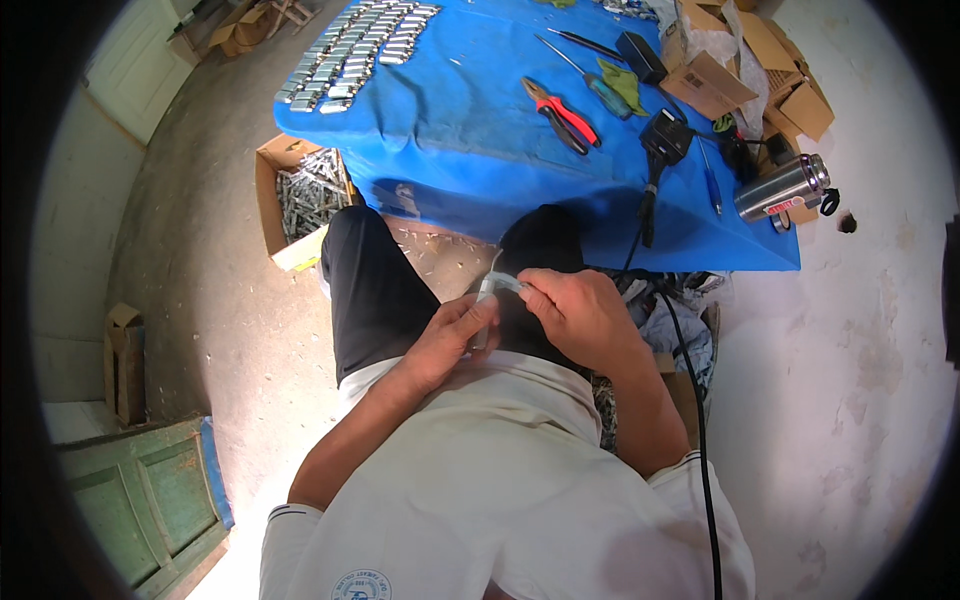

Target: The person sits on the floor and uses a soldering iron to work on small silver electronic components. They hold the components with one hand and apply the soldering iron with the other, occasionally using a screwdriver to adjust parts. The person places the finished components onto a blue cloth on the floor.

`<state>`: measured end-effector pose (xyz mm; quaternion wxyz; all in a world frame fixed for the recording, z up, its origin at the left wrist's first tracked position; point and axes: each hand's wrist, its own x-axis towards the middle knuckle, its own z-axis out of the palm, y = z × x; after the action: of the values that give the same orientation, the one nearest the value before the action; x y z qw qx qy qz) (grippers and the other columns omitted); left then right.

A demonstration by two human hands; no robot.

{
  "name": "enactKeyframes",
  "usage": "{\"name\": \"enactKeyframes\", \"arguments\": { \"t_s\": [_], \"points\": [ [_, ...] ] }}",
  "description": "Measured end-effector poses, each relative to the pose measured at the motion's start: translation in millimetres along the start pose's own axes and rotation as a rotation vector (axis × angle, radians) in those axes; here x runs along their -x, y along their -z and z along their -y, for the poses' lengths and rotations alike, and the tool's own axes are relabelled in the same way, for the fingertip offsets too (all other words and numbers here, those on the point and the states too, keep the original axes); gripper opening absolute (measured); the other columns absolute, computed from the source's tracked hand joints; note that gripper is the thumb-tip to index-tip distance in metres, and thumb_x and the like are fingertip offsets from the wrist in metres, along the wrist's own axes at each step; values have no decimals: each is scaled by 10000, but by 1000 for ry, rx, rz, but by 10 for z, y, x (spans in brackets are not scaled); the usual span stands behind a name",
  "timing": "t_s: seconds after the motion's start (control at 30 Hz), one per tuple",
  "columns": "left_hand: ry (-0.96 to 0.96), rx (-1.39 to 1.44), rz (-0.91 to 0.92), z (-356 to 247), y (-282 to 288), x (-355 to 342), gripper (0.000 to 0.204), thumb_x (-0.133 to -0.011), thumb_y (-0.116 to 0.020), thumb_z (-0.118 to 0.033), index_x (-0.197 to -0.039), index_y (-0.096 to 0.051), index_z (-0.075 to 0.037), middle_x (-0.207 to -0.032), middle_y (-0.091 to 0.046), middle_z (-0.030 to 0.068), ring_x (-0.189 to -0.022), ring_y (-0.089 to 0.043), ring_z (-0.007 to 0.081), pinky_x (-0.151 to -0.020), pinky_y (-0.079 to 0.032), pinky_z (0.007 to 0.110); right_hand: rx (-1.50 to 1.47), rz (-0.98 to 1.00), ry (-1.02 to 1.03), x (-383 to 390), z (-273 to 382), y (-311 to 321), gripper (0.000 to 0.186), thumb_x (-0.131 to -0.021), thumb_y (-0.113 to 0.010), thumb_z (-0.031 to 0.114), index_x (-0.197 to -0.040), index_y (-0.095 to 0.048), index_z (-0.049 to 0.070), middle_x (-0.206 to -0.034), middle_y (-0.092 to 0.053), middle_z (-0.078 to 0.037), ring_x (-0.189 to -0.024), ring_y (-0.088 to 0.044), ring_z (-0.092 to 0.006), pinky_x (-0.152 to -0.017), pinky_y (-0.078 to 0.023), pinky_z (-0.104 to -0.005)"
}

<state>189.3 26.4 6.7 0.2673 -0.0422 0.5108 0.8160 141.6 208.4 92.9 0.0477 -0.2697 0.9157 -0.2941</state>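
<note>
Above my lap, my left hand (452, 338) is closed round a small silvery metal piece (484, 318), held nearly upright. My right hand (578, 308) pinches a thin, pale, translucent strip (506, 281), which curves over to the top of the metal piece. Whether the strip is joined to the piece or only touches it, I cannot tell. Rows of similar-looking silvery metal pieces (352, 52) lie at the far left of the table with the blue cover (455, 120).
Red-handled pliers (562, 117), a screwdriver (590, 80) and a black adapter (666, 138) lie on the table. A steel flask (783, 188) lies at its right edge. A carton (268, 200) of metal parts stands left of my knees. A black cable (696, 400) runs down my right side.
</note>
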Motion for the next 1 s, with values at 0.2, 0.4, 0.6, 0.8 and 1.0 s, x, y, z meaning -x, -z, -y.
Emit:
{"name": "enactKeyframes", "arguments": {
  "t_s": [0.2,0.4,0.6,0.8,1.0],
  "points": [
    [30,-32,18,-34,-5,21,427,-969,-458,-516,-923,-503,-94,-597,-478,28,-501,-389,96,-471,-294,229,20,59,25,-123,-40,110,185,-870,-581,202,-775,-614,46,-699,-606,-173,-687,-591,-392,-595,-441,-481],
    [34,71,-2,-2,6,6,385,-967,-492,-475,-914,-501,-94,-581,-463,21,-480,-382,93,-456,-292,231,74,153,-4,-187,16,155,158,-884,-588,197,-926,-665,66,-773,-620,-179,-716,-592,-391,-590,-458,-430],
    [8,176,-76,31,61,-27,281,-958,-552,-359,-893,-507,-90,-581,-459,2,-476,-383,83,-458,-293,222,-44,7,-20,10,78,-222,153,-898,-546,118,-1023,-569,34,-753,-609,-210,-709,-594,-409,-601,-450,-471],
    [17,-88,-153,-17,-24,5,258,-966,-549,-320,-920,-519,-68,-596,-443,-15,-495,-367,57,-457,-288,221,46,35,-38,136,-28,-340,152,-894,-527,107,-1019,-517,23,-743,-615,-192,-682,-603,-399,-596,-461,-477],
    [-44,-232,-113,69,-60,-48,244,-986,-518,-293,-936,-524,-54,-609,-427,-32,-512,-364,45,-454,-282,224,301,72,8,-3,-103,-336,205,-898,-580,223,-818,-539,39,-692,-599,-145,-659,-610,-353,-564,-462,-450]
  ]
}}
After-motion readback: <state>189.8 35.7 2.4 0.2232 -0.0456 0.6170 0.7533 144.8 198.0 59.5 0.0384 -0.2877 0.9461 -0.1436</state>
